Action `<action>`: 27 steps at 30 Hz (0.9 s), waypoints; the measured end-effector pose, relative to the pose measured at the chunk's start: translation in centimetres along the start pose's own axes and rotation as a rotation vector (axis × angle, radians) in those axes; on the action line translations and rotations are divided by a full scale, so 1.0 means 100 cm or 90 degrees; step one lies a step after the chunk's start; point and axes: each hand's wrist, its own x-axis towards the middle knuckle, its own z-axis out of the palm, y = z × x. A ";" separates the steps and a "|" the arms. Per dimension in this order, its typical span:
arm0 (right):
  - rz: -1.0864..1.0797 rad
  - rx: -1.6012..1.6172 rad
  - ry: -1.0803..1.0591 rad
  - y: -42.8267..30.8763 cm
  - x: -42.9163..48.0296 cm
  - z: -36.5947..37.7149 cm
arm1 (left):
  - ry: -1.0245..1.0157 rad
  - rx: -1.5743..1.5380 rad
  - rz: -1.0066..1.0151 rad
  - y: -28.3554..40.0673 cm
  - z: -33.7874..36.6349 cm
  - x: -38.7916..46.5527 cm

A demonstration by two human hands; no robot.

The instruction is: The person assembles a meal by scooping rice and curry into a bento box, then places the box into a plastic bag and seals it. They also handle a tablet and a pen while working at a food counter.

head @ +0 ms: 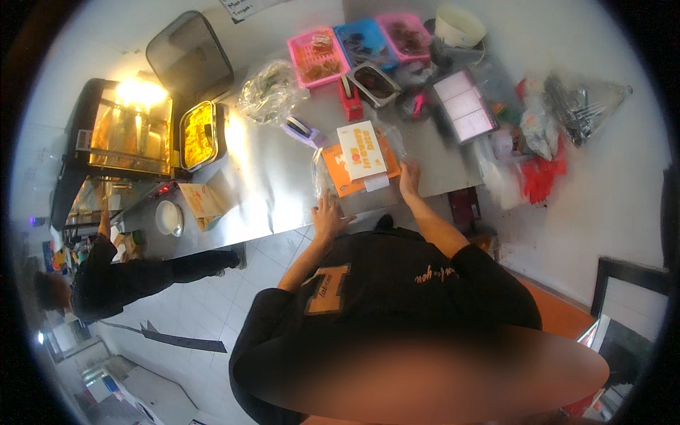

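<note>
A white printed box (pixel 362 151) lies on an orange printed box (pixel 339 172) near the front edge of the steel table. Clear plastic, seemingly a bag (pixel 319 175), shows at both sides of the boxes. My left hand (pixel 328 215) is at the table edge, touching the lower end of this plastic, fingers spread; whether it pinches the film is unclear. My right hand (pixel 409 179) is at the right side of the orange box, by the plastic there; its grip cannot be made out. A small white slip (pixel 376 183) sits at the orange box's lower edge.
Tape dispensers, purple (pixel 303 132) and red (pixel 350 101), stand behind the boxes. Further back are pink and blue baskets (pixel 366 44) and a crumpled plastic bag (pixel 271 93). A tablet (pixel 465 106) is at right. Left are a tray of yellow food (pixel 198 135), a lit display warmer (pixel 130 127) and another person (pixel 95 281).
</note>
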 end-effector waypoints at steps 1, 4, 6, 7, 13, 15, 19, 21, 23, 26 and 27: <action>0.044 0.056 -0.066 -0.008 0.001 -0.001 | 0.022 0.009 -0.010 0.001 0.007 -0.004; 0.138 0.128 -0.267 -0.011 0.020 -0.012 | 0.089 -0.023 -0.076 0.001 0.039 0.012; 0.144 0.062 -0.418 -0.007 0.054 -0.015 | 0.046 -0.025 -0.084 0.005 0.029 0.025; 0.090 -0.020 -0.414 -0.005 0.060 -0.019 | 0.029 -0.015 -0.082 0.003 0.030 0.026; 0.057 0.095 -0.280 0.010 0.045 -0.037 | -0.014 -0.038 -0.104 0.025 0.017 0.019; 0.172 0.033 -0.290 -0.006 0.034 -0.051 | -0.089 -0.001 -0.137 0.037 0.005 0.019; 0.002 -0.175 -0.174 -0.037 0.009 -0.069 | -0.189 0.060 -0.055 0.043 -0.004 0.020; -0.255 -0.452 -0.130 -0.089 -0.006 -0.096 | -0.277 0.061 -0.005 0.054 -0.052 0.024; -0.253 -0.503 -0.164 -0.078 0.005 -0.105 | -0.182 0.031 0.099 0.041 -0.054 0.017; -0.277 -0.487 -0.130 -0.070 0.007 -0.105 | -0.047 0.026 0.224 0.042 -0.022 0.000; -0.292 -0.465 -0.098 -0.072 0.012 -0.101 | 0.002 0.032 0.265 0.047 -0.010 0.001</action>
